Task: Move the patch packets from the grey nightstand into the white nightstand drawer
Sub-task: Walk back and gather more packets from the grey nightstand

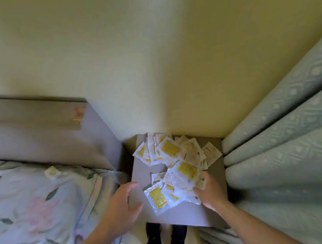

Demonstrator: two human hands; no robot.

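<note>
Two hands: both reached over the grey nightstand [141, 170], seen from above.
Left hand [119, 206]: its fingers [130, 185] were spread and loosely curved, holding nothing, hovering over the nightstand's left edge, just beside the nearest packet.
Right hand [209, 192]: it lay on the near right part of the heap; its fingers appeared to curl on the packets, though blur made the exact grip impossible to tell.
Patch packets [173, 165]: many white sachets, several with yellow centres, lay overlapping across the surface from the back wall to the front; their number could not be counted.
Stray item: a small pale piece [52, 172] lay on the bed [25, 209], too blurred to identify.
Hidden or cut off: both forearms left the frame below; the headboard [35, 133] was smeared.
Edges and room: bare surface showed at the left and near edges; a curtain [289, 136] pressed close on the right, the bed on the left, the wall [147, 52] behind.
</note>
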